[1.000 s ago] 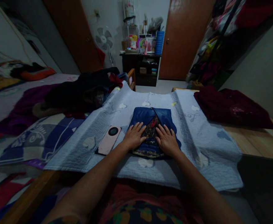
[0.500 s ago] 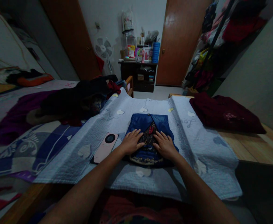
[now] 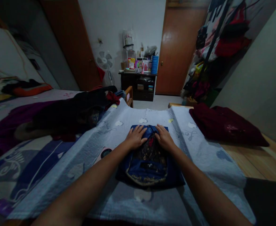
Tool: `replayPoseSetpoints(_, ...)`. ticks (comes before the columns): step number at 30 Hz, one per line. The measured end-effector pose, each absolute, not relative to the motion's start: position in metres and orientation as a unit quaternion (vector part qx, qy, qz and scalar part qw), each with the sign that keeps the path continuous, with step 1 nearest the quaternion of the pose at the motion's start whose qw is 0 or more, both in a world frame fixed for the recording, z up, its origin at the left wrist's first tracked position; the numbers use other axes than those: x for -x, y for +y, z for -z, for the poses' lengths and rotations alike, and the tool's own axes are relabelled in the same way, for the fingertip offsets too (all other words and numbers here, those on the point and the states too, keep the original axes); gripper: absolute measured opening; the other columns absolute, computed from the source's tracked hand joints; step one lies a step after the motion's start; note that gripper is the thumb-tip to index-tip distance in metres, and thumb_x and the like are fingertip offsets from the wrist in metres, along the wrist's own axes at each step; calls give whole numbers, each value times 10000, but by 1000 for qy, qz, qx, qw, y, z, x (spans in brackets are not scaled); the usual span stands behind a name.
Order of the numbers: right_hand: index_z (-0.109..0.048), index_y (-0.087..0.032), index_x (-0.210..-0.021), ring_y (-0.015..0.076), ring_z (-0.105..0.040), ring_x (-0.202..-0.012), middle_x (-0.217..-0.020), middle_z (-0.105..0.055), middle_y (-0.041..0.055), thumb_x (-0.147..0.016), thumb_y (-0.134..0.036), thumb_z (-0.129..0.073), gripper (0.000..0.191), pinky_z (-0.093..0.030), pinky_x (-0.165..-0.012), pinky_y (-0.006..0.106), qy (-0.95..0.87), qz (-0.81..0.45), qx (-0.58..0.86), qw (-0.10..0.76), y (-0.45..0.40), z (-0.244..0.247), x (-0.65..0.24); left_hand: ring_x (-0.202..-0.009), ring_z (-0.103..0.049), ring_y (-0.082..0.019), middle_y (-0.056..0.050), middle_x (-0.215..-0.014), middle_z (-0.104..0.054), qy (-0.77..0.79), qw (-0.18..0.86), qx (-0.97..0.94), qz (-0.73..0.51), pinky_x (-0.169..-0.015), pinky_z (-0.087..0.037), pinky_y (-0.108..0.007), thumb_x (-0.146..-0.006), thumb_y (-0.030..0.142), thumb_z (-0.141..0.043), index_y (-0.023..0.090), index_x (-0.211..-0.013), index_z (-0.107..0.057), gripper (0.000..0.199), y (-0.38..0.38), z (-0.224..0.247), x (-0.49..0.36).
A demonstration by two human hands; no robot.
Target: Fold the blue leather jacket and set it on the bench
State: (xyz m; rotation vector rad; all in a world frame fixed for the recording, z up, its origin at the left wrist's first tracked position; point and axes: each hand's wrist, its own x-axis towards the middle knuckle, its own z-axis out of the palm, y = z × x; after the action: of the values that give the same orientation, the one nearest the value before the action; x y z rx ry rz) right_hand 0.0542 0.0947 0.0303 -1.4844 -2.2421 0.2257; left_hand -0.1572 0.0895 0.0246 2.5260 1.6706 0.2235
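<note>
A folded blue garment point(image 3: 149, 164) with a dark patterned panel and a pale curved trim lies on the light blue quilted cloth point(image 3: 192, 169). My left hand point(image 3: 136, 137) rests flat on its upper left part, fingers spread. On the upper right part lies my right hand point(image 3: 163, 137), also with the fingers apart. Neither hand grips anything. A pink phone point(image 3: 103, 153) with a round black camera disc sits left of the garment, partly hidden by my left forearm.
Dark and purple clothes point(image 3: 64, 110) are piled at the left. A folded maroon garment point(image 3: 227, 127) lies at the right on a wooden surface point(image 3: 253, 157). Farther back stand a dark cabinet point(image 3: 138, 86), a fan point(image 3: 105, 61) and a wooden door point(image 3: 180, 53).
Both hands have slid to the far edge of the blue garment. Its near part looks wider and more spread toward me. The view has tilted up, and my left forearm now covers more of the phone.
</note>
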Motion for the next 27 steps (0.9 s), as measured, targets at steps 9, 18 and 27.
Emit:
replayPoseSetpoints(9, -323, -267, -1502, 282, -148, -1474, -1610, -172, 23, -961, -508, -368, 594, -141, -1164, 513, -825, -80, 554, 78, 97, 6, -39, -1474, -141, -319, -56, -1612, -191, 530, 48, -845, -47, -1148, -169, -588, -932, 561, -403, 296, -1521, -259, 661, 99, 16, 155)
replayPoseSetpoints(18, -331, -262, -1499, 269, -182, -1466, -1599, -219, 40, -961, -524, -350, 599, -137, -1164, 498, -827, -95, 549, 72, 97, 14, -40, -1478, -130, -303, -51, -1614, -188, 528, 53, -845, -62, -1157, -160, -569, -933, 571, -390, 306, -1515, -273, 650, 96, 30, 155)
replayPoseSetpoints(27, -348, -262, -1491, 272, -199, -1461, -1595, -234, 46, -960, -515, -353, 588, -144, -1159, 499, -825, -100, 552, 68, 98, 14, -39, -1472, -159, -302, -52, -1602, -232, 535, 73, -840, -54, -1158, -157, -565, -930, 575, -390, 308, -1501, -309, 635, 95, 23, 152)
